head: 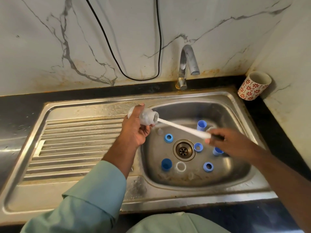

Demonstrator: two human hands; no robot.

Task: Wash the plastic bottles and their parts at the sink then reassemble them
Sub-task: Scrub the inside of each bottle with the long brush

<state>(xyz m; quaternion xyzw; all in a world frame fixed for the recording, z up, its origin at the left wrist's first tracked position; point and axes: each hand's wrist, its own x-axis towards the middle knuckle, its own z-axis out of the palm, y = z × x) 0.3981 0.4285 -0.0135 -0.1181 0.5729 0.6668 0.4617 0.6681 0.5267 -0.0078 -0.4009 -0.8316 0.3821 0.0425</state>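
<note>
Over the steel sink basin, the left hand has its fingers curled round a clear plastic bottle, held on its side with the threaded mouth facing right — likely so the brush can enter straight. Right hand pinches the dark handle end of a long white bottle brush; its tip sits at or just inside the bottle mouth, depth not clear. Judged step: scrubbing the bottle interior.

Loose parts lie on the basin floor around the drain: blue plastic rings and caps, one clear ring — probably waiting for washing. Chrome tap shows no water running. Ribbed draining board lies to the left. Black worktop, marble-patterned wall with a hanging black cable; a red-flowered white cup stands in the right corner.
</note>
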